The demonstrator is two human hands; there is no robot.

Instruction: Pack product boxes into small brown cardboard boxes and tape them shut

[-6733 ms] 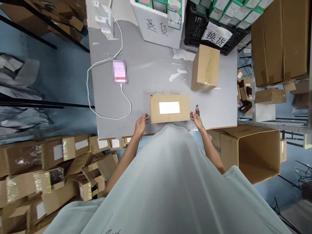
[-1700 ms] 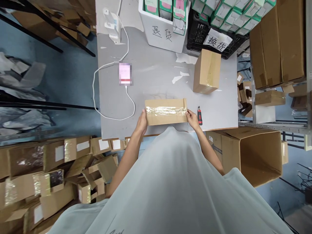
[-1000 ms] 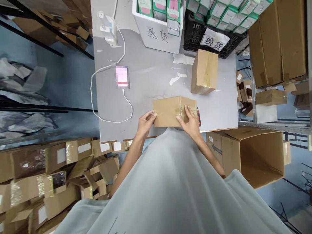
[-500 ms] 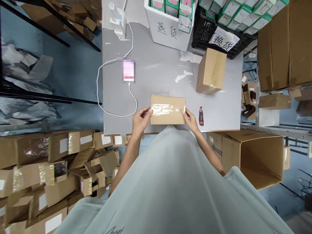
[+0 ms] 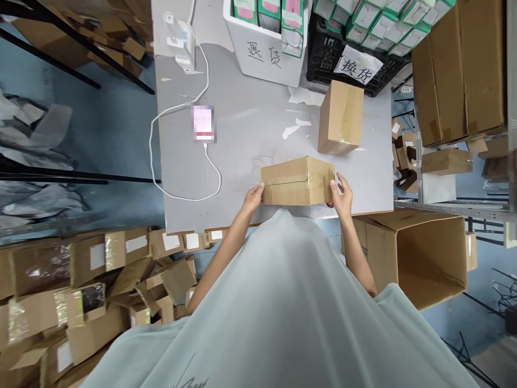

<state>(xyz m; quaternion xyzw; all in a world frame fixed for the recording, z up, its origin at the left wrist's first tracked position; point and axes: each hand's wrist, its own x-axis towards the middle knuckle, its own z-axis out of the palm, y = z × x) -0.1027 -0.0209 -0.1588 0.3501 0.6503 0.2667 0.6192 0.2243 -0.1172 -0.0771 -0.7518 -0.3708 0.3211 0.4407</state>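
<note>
A small taped cardboard box (image 5: 285, 183) is held between my two hands at the front of the grey table (image 5: 242, 129). It is turned so that one long face and its right end show. My left hand (image 5: 253, 198) grips the left end, thumb at the edge. My right hand (image 5: 342, 195) is at the right end, its thumb against the cardboard and its fingers spread apart behind. Mostly hidden between the box and my right hand lies a utility knife (image 5: 330, 205); only a bit of its red and black handle shows.
Another taped carton (image 5: 341, 118) stands at the right. Behind are a white bin (image 5: 266, 54) and a black crate (image 5: 327, 54) with green-white packs. A phone (image 5: 203, 123) on a white cable lies left. An open large carton (image 5: 430, 261) sits below right; several boxes are piled left.
The box started lying label up between my open hands. Since then my hands have taken hold of it and turned it over several times. It has shifted right, now covering most of the utility knife.
</note>
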